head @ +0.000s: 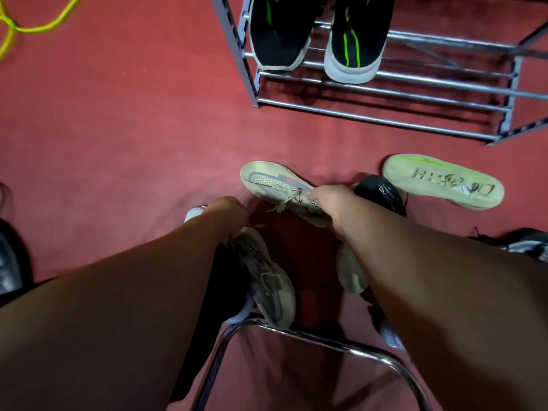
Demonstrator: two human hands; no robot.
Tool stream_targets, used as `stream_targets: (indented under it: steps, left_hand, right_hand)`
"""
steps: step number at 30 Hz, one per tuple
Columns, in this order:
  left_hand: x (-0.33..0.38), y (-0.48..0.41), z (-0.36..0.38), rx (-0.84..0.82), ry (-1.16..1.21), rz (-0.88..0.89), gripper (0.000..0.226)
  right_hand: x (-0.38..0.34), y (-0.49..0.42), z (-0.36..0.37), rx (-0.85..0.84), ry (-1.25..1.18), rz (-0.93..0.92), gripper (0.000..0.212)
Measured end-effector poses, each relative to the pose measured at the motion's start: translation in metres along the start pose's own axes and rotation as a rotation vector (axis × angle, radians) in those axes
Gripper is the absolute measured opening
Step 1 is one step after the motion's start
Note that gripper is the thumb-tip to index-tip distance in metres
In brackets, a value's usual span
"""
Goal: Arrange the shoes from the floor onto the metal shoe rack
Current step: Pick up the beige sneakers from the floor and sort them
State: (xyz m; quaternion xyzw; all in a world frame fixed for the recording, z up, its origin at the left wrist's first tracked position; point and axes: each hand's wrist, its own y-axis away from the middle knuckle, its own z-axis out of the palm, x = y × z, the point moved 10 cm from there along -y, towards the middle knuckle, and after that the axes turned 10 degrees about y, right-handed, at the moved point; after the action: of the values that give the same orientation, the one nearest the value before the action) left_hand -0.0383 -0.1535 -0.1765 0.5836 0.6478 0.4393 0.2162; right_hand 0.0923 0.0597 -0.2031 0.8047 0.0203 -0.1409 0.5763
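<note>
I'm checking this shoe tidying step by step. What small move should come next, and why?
Probably carry the beige shoe in the right hand forward to the metal rack and set it on the bars right of the black pair. The right hand grips it at the laces, those bars look free, and the left hand is at its mate.

Both forearms reach down; left hand [228,207] grips near sneaker [265,277], right hand [327,201] grips far sneaker [267,180].
</note>
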Motion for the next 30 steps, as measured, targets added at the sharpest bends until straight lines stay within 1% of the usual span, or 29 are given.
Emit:
stream_targets:
  steps: [2,3,6,9,11,12,13,15,17,20,25,30]
  left_hand:
    - [-0.012,-0.005,0.001,-0.004,-0.072,-0.010,0.027]
    - [-0.015,-0.009,0.003,-0.014,-0.106,0.007,0.028]
    - [-0.018,-0.011,0.013,-0.056,-0.164,0.031,0.036]
    - [-0.024,-0.022,0.022,-0.118,-0.210,0.023,0.038]
    - [-0.024,-0.029,0.024,-0.128,-0.262,0.043,0.039]
    - [-0.026,-0.033,0.027,-0.143,-0.289,0.048,0.040]
    - [-0.028,-0.035,0.031,-0.166,-0.327,0.053,0.040]
    - [-0.032,-0.038,0.039,-0.206,-0.391,0.062,0.040]
    - [-0.036,-0.043,0.046,-0.228,-0.443,0.070,0.040]
    - [-0.035,-0.046,0.051,-0.240,-0.458,0.092,0.040]
    - [-0.038,-0.051,0.055,-0.255,-0.460,0.080,0.041]
    - [-0.037,-0.051,0.058,-0.266,-0.441,0.100,0.051]
  right_hand:
    - [0.003,-0.002,0.005,-0.026,-0.058,0.004,0.045]
    - [0.008,-0.003,0.008,-0.042,-0.073,0.016,0.047]
    - [0.023,-0.003,0.018,-0.070,-0.130,0.058,0.048]
    - [0.030,-0.003,0.024,-0.097,-0.234,0.084,0.042]
    - [0.033,-0.010,0.028,-0.104,-0.266,0.118,0.061]
    - [0.037,-0.015,0.029,-0.093,-0.274,0.144,0.063]
    - [0.042,-0.019,0.028,-0.072,-0.279,0.173,0.058]
    - [0.047,-0.025,0.028,-0.047,-0.308,0.225,0.040]
    - [0.045,-0.027,0.030,-0.047,-0.337,0.241,0.023]
    - [0.043,-0.028,0.031,-0.042,-0.357,0.240,0.011]
    - [0.045,-0.034,0.030,-0.034,-0.335,0.233,0.013]
    - [0.043,-0.039,0.033,-0.050,-0.304,0.191,0.019]
